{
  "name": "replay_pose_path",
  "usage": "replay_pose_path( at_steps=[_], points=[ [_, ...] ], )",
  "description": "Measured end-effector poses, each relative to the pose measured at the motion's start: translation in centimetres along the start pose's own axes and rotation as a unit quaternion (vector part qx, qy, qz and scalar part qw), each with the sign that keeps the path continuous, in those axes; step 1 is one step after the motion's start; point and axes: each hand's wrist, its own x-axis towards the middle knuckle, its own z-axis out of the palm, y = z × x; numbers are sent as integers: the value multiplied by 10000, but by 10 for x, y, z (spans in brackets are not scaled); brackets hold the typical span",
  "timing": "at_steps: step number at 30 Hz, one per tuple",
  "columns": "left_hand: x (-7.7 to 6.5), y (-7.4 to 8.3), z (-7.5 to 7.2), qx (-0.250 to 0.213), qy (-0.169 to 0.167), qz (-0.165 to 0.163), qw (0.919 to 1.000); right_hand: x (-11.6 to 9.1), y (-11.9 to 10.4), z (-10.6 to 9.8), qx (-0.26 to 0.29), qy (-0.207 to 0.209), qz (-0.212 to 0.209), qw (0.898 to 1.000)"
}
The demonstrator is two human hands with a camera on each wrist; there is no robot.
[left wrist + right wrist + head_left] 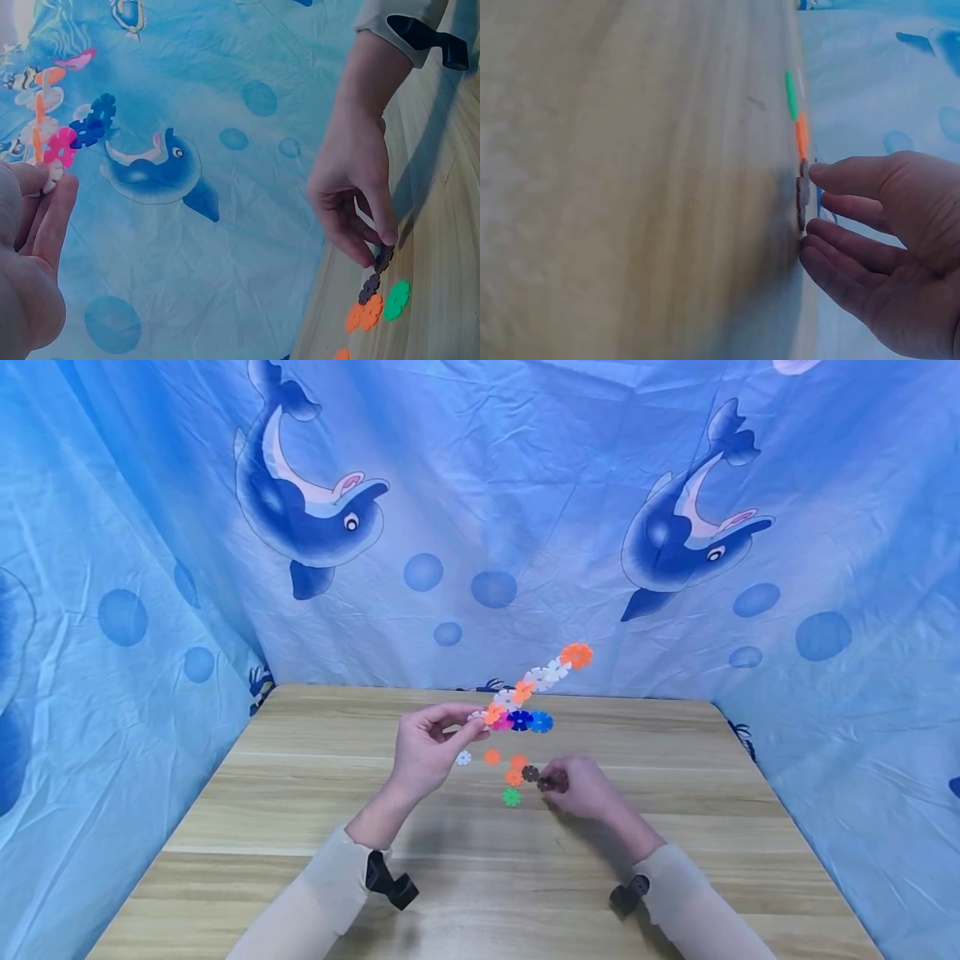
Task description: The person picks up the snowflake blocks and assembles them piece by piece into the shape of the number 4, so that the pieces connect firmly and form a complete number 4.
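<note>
1. A good part looks joined: a branching chain (pixel 522 692) of orange, white, pink and blue flower discs is held up above the table (pixel 675 760), slanting to the far right.
2. The left hand (pixel 426 752) pinches its near-left end by a white disc (pixel 52 177).
3. Still unjoined, I'd judge: green disc (pixel 511 797) nearest, orange discs (pixel 492 757) farther, loose white disc (pixel 464 758) at left.
4. The right hand (pixel 583 787) reaches, thumb and fingers parted, around dark brown discs (pixel 530 773); I can't tell whether it touches them.
5. Those lie close against the orange ones, so neighbours might get nudged. A dolphin curtain (pixel 495 485) hangs behind.
</note>
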Motion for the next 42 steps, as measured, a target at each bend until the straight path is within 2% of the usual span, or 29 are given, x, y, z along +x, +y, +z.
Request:
replay_pose_path(
  at_steps=[8, 16, 21, 24, 30, 37, 42],
  points=[
    [1, 0, -1, 10, -9, -31, 10000, 2, -5, 5, -282, 119, -127, 9995],
    [3, 1, -4, -14, -5, -7, 10000, 5, -5, 8, -297, 191, 35, 9994],
    [4, 0, -4, -96, -23, 7, 10000, 5, -4, 8, -234, 315, -81, 9992],
    [4, 0, -4, -42, -23, -6, 10000, 4, -3, 6, -124, 242, -112, 9996],
    [3, -1, -4, 5, -11, -21, 10000, -4, -2, 1, 205, 41, -62, 9998],
    [2, 0, -4, -19, -5, 6, 10000, -12, -4, -11, 345, 401, -141, 9985],
    [3, 0, -4, -31, -9, -19, 10000, -14, -13, -24, 373, 581, 56, 9976]
  ],
)
